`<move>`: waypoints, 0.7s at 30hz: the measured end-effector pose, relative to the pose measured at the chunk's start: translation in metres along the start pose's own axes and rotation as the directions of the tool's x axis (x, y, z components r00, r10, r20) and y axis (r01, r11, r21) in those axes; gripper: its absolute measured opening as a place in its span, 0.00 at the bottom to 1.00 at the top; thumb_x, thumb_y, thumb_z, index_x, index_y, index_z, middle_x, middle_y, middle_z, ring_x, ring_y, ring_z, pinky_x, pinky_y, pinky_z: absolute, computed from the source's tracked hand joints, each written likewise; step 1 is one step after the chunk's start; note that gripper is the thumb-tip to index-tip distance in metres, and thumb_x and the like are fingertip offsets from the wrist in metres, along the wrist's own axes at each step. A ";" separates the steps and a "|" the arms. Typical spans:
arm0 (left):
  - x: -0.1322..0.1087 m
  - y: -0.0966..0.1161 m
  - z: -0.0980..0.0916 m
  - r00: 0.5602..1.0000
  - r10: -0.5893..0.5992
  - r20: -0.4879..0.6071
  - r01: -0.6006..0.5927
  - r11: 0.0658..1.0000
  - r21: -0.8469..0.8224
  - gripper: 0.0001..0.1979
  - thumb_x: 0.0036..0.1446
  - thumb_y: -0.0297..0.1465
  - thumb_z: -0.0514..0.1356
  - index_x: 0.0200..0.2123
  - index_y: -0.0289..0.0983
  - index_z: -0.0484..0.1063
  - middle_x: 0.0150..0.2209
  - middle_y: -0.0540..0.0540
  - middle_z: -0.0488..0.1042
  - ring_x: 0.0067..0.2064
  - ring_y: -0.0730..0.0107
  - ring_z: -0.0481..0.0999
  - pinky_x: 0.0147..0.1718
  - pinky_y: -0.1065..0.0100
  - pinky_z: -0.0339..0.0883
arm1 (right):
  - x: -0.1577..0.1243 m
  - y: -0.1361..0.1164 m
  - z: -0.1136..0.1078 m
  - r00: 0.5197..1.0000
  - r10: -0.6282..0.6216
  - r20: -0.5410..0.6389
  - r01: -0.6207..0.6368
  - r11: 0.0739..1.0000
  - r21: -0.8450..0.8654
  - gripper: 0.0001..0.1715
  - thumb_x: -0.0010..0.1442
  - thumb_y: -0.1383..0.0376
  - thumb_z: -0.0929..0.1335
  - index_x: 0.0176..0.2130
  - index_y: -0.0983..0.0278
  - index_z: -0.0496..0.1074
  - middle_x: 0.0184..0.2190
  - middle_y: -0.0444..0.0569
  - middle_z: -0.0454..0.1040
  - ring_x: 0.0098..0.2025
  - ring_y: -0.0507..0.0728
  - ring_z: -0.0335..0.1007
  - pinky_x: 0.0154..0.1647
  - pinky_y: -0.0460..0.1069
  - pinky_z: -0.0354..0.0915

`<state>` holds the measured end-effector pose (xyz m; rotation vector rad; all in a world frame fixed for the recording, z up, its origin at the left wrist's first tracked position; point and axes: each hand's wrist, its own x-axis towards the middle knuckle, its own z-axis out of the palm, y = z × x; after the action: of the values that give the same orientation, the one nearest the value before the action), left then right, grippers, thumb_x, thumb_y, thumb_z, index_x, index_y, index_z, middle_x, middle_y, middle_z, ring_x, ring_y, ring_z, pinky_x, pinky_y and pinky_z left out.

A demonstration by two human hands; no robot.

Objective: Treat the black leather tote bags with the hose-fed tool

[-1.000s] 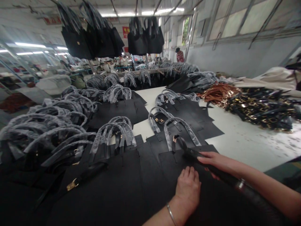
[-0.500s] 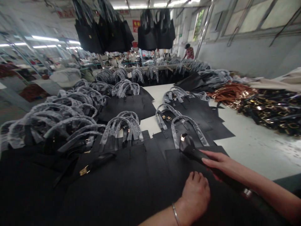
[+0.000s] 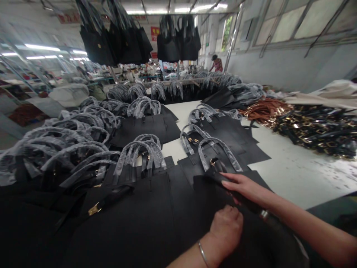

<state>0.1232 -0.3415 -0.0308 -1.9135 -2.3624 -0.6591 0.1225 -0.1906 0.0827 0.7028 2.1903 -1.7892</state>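
My right hand (image 3: pixel 247 188) grips a black strap (image 3: pixel 242 201) between thumb and fingers, near the top edge of a black bag panel (image 3: pixel 184 208). One end of that strap has a gold buckle (image 3: pixel 212 161) and sits inside a plastic-wrapped handle (image 3: pixel 232 158). A silvery metal piece shows farther down, by the right wrist. My left hand (image 3: pixel 226 227), with a bracelet on its wrist, is closed on the panel just below; whatever its curled fingers hold is hidden. Left of both hands, another black strap with a gold buckle (image 3: pixel 95 209) lies across the panels.
Stacks of black bag pieces with wrapped handles (image 3: pixel 75 137) cover the left side. To the right on the pale table (image 3: pixel 295 167) lie brown straps (image 3: pixel 266 109) and a heap of black straps with gold buckles (image 3: pixel 320 130). Black bags (image 3: pixel 97 46) hang overhead; a person (image 3: pixel 216 64) stands far back.
The view has swung slightly right. In my right hand the strap's buckled end has tipped back and is now partly hidden at the panel's top edge. My left hand stays closed below it.
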 end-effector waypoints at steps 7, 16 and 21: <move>-0.002 0.003 -0.006 0.982 -0.169 -0.087 0.165 0.985 -0.058 0.23 0.65 0.39 0.51 0.59 0.35 0.62 0.64 0.39 0.59 0.64 0.53 0.57 0.61 0.53 0.59 | -0.045 0.021 -0.076 0.969 0.161 -0.186 -0.158 0.987 0.027 0.33 0.59 0.51 0.69 0.58 0.64 0.65 0.23 0.43 0.71 0.18 0.52 0.69 0.15 0.44 0.66; 0.003 0.002 -0.009 0.992 -0.120 -0.023 0.119 0.992 -0.035 0.23 0.67 0.40 0.49 0.61 0.40 0.62 0.65 0.42 0.59 0.66 0.55 0.55 0.63 0.51 0.54 | -0.046 0.064 -0.100 0.960 0.254 -0.118 -0.238 0.962 0.136 0.27 0.59 0.46 0.68 0.46 0.64 0.67 0.23 0.44 0.72 0.16 0.51 0.69 0.12 0.43 0.66; 0.003 0.004 -0.008 0.991 -0.136 -0.018 0.135 0.990 -0.039 0.23 0.67 0.41 0.48 0.61 0.41 0.62 0.65 0.42 0.59 0.66 0.54 0.55 0.63 0.49 0.53 | -0.018 0.048 -0.096 0.972 0.188 -0.139 -0.168 0.976 0.139 0.24 0.58 0.48 0.69 0.42 0.64 0.68 0.22 0.44 0.72 0.15 0.52 0.69 0.12 0.43 0.64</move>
<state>0.1247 -0.3407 -0.0217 -1.7628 -2.5024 -0.7334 0.1738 -0.0954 0.0716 1.0607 2.0403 -1.8484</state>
